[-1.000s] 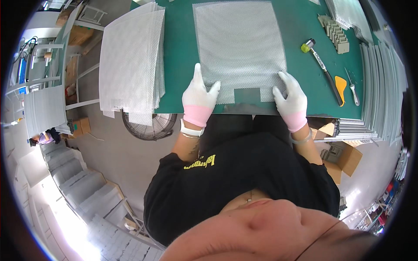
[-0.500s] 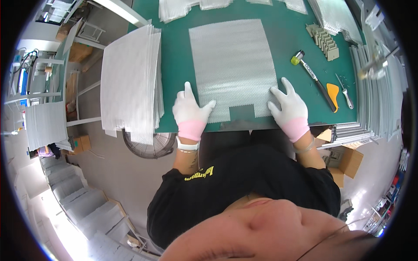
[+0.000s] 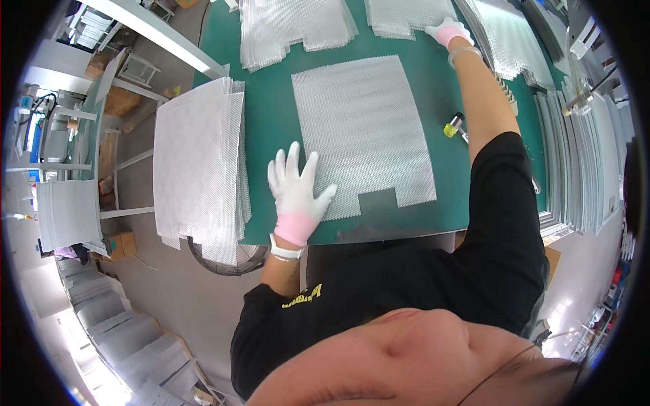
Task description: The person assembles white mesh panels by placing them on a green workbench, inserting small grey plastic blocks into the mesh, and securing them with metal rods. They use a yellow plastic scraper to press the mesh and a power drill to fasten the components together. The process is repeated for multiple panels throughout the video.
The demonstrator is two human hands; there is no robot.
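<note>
A silvery mesh sheet (image 3: 365,128) with a square notch in its near edge lies flat on the green tabletop. My left hand (image 3: 296,189), in a white glove with a pink cuff, is open with fingers spread. Its thumb rests on the sheet's lower left edge. Stretched far forward, my right hand (image 3: 449,31), gloved the same way, is at the near right corner of a stack of mesh sheets (image 3: 399,19). Its thumb and fingers look apart, and I see nothing held in them; whether it touches the stack is hard to tell.
Further mesh stacks lie at the left (image 3: 196,155), far left (image 3: 291,30) and far right (image 3: 511,34). A mallet (image 3: 455,125) is partly hidden under my right arm. Long metal frames (image 3: 575,162) line the right side. A floor fan (image 3: 230,257) stands below the table's left edge.
My right hand has left the sheet's right edge and reached forward to the far stack. The left hand stays at the sheet's left edge. The view has shifted, showing more of the far table.
</note>
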